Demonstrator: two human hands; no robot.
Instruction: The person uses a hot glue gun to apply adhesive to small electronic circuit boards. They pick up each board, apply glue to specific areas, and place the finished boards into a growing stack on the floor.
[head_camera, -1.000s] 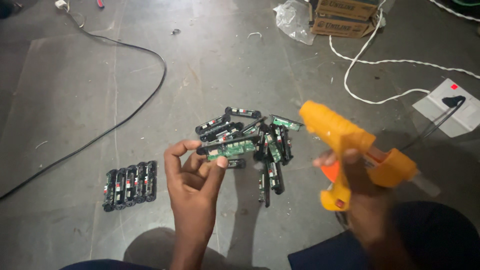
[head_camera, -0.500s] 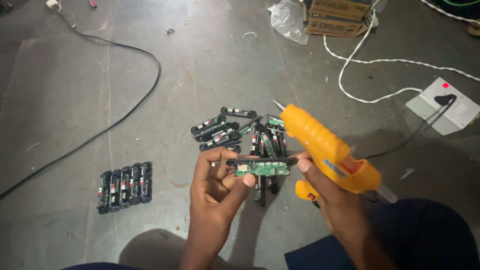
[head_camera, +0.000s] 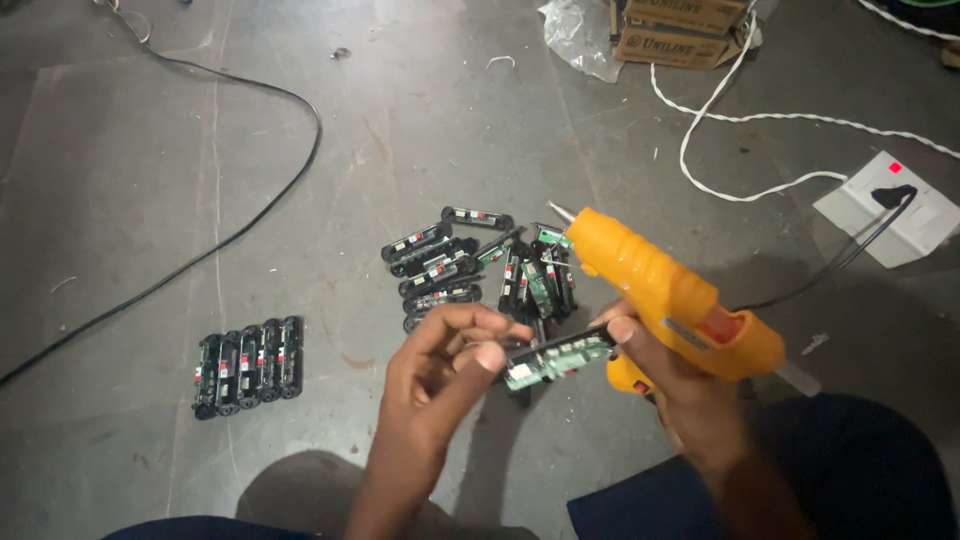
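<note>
The right hand (head_camera: 665, 385) hides the glue gun (head_camera: 665, 295) grip; behind the gun, the cardboard boxes (head_camera: 685, 28) are cut off by the top edge.

Brown cardboard boxes (head_camera: 682, 25) at top edge

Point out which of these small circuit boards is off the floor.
The circuit board pinched between the left hand and a right hand fingertip; the others lie on the floor, heaped or in a row.

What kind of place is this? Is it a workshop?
Probably a small workshop, with the work done on a bare concrete floor. A pile of little circuit boards lies there, cables run to a wall-type socket board, and the right hand holds an orange glue gun.
</note>
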